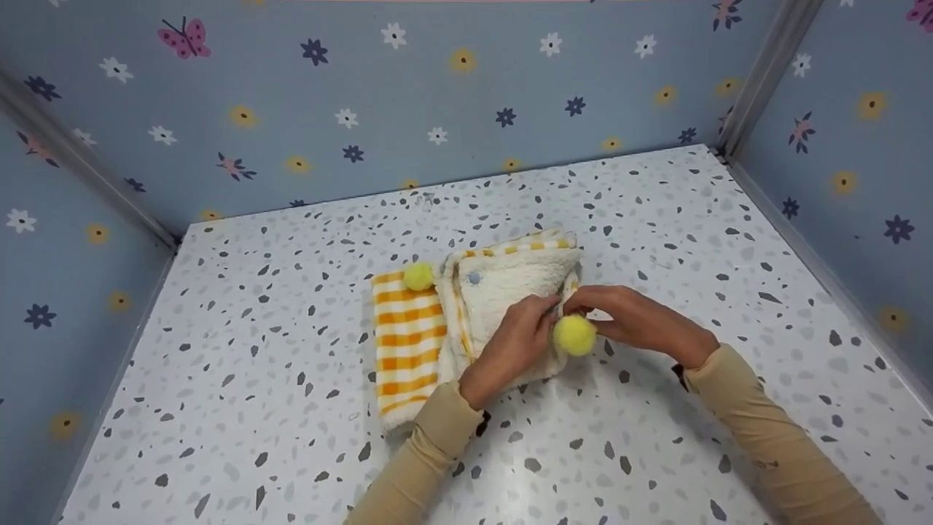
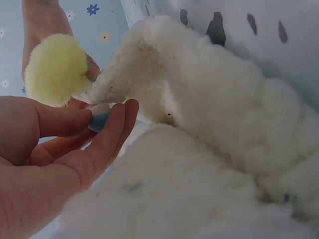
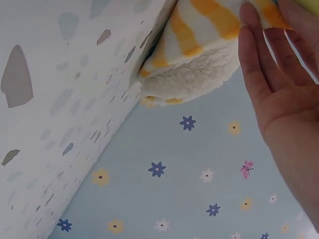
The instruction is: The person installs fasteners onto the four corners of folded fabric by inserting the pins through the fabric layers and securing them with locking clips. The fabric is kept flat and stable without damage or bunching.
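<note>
A folded fleece cloth piece (image 1: 503, 284), fluffy white on one face and yellow-and-white checked (image 1: 410, 343) on the other, lies on the table. My left hand (image 1: 519, 332) is over its right part; in the left wrist view its thumb and fingers pinch a small light-blue button-like piece (image 2: 99, 120). Just to the right, my right hand (image 1: 627, 317) pinches the cloth's edge, checked side (image 3: 214, 20) showing in the right wrist view. A yellow pompom (image 1: 575, 335) hangs beside the right fingers. Another pompom (image 1: 419, 277) and a blue round spot (image 1: 474, 278) sit farther left.
The speckled white tabletop (image 1: 255, 350) surrounds the cloth. Blue flower-print panels stand at the back (image 1: 408, 87), left and right (image 1: 860, 219), with grey posts at the corners.
</note>
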Demonstrator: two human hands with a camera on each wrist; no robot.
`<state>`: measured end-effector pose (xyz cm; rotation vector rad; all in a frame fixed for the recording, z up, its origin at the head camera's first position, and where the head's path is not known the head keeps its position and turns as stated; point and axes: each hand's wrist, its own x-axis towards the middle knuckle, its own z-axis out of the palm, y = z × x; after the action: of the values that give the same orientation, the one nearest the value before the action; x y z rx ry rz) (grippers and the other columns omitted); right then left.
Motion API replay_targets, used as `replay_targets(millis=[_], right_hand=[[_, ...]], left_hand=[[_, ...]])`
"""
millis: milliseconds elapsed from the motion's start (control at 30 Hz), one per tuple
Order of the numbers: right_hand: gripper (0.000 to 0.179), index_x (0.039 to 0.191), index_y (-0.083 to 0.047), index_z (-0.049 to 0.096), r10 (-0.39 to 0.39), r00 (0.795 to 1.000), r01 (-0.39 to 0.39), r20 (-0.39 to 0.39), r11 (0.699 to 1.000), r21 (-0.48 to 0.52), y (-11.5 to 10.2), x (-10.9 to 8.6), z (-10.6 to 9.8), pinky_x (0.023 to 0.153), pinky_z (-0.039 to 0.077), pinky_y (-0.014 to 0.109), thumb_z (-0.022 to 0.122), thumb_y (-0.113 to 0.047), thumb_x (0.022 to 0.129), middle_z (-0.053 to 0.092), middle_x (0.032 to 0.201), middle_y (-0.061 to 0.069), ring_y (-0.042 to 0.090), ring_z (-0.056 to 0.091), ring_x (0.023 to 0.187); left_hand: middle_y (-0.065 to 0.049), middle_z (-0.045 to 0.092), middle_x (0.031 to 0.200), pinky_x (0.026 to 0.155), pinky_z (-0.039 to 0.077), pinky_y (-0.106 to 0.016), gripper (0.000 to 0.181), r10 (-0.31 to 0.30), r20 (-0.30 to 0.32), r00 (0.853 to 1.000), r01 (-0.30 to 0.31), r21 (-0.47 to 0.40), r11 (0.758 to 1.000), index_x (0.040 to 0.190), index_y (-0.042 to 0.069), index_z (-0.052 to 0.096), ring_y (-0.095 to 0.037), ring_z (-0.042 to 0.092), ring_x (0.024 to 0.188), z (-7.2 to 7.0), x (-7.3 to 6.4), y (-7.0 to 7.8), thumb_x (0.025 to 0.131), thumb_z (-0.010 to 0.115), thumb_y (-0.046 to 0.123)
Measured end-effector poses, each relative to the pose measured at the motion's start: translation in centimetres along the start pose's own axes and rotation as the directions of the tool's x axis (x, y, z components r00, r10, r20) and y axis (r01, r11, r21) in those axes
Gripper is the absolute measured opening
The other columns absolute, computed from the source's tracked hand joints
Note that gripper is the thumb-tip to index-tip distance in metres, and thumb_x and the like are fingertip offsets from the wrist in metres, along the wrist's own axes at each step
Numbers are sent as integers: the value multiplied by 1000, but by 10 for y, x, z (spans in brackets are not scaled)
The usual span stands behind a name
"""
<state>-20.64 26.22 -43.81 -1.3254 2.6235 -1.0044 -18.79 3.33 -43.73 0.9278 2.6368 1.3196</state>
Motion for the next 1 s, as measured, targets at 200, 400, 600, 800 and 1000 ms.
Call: replay_targets(millis=[200, 400, 600, 800, 1000], right_hand=[[37, 122, -8, 66, 13, 1000, -12, -18, 999, 44, 2, 1, -2, 88, 56, 45, 72, 10, 90, 68, 117, 1, 15, 65, 104], [36, 119, -8, 67, 25, 1000, -24, -11, 999, 37, 3, 1, -2, 87, 56, 47, 72, 12, 89, 69, 114, 2, 16, 65, 103], [33, 117, -8, 68, 40, 998, -42, 38, 997, 62, 3, -1, -8, 89, 55, 44, 72, 10, 90, 69, 114, 1, 16, 66, 104], [33, 117, -10, 68, 83, 992, -91, 99, 992, 82, 4, -8, -17, 89, 52, 34, 74, 6, 89, 69, 111, -1, 14, 64, 102], [34, 115, -9, 67, 140, 978, -150, 156, 987, 51, 3, -14, -26, 88, 51, 34, 79, 3, 86, 68, 108, -2, 12, 61, 98]], left_hand=[[-14, 70, 111, 89, 53, -29, 27, 34, -18, 999, -34, 4, 999, 127, -1, 68, -23, 66, 104, 2, 1, 5, 107, 51, 2], [-13, 67, 121, 96, 51, -31, 28, -7, -13, 1000, 7, 10, 1000, 131, -1, 64, -22, 63, 113, 4, 1, 8, 106, 52, 4], [-16, 65, 124, 94, 52, -29, 30, -10, 8, 1000, 11, -16, 1000, 133, -3, 61, -24, 62, 114, 8, -1, 9, 106, 53, 4], [-15, 62, 119, 85, 55, -22, 31, 3, 38, 999, 0, -100, 995, 134, -3, 57, -22, 63, 106, 18, -4, 13, 105, 56, 7], [-17, 59, 126, 87, 53, -19, 46, 19, 60, 998, -12, -117, 993, 146, -1, 42, -21, 63, 109, 30, -7, 18, 105, 58, 13]])
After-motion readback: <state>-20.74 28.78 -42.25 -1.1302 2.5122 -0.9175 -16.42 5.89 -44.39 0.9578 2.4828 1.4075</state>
